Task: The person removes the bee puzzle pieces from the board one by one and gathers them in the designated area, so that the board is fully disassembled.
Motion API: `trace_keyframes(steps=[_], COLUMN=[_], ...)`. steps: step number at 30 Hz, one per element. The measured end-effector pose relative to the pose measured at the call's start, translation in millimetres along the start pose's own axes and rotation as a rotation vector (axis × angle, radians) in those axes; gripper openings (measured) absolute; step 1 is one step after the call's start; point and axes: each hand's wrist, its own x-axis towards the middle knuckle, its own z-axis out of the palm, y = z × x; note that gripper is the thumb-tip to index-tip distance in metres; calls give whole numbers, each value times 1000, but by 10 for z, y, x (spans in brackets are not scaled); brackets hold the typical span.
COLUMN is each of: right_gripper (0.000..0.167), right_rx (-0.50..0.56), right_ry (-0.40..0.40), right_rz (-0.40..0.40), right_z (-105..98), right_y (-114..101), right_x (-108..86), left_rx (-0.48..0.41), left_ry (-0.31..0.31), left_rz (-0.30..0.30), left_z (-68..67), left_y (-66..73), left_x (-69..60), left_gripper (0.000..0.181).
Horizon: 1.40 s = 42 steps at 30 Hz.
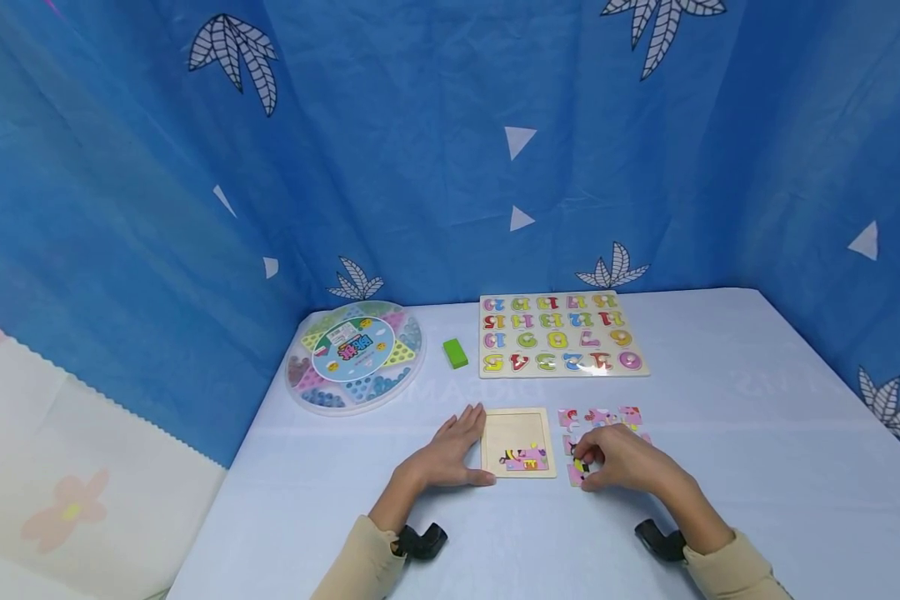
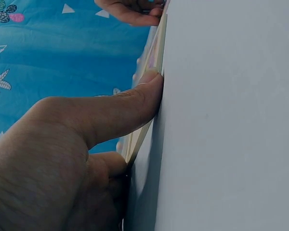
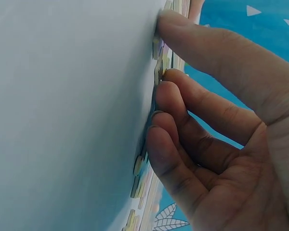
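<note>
A square wooden puzzle tray (image 1: 515, 423) lies on the table, with a few joined pink and yellow pieces (image 1: 527, 459) in its lower right. My left hand (image 1: 450, 454) rests along the tray's left side, its fingers extended and the thumb (image 2: 147, 91) at the near edge. To the right of the tray lie several loose puzzle pieces (image 1: 600, 416). My right hand (image 1: 622, 458) is over them, thumb and index finger at a pink, yellow and black puzzle piece (image 1: 576, 475) at the near left, which they pinch. The palm partly covers other pieces.
Behind the tray lies a wooden number board (image 1: 564, 335). A green block (image 1: 455, 353) sits to its left. Farther left is a round clear game case (image 1: 354, 358) with coloured beads. A blue curtain (image 1: 450, 167) hangs behind the white-covered table (image 1: 525, 550).
</note>
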Motion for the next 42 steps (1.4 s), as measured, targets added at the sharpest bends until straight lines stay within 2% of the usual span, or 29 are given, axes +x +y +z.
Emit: trace_keyframes(steps=[13,20,30,42], right_gripper=[35,31,31,31], right_rx=[-8,-15,-18,-55], right_ry=[-8,9,-14,-35], right_rz=[-18,-64,-90,-129], right_z=[-19,-20,29,199], right_y=[-3,-53,-302,-581], right_x=[17,64,213,476], left_rx=[4,7,-3,4], left_ry=[1,2,11,-3], left_rz=[5,9,-14,-28], left_z=[5,6,-22,5], left_y=[-32,-36,9,21], left_x=[1,8,6,6], left_gripper=[106,106,106,105])
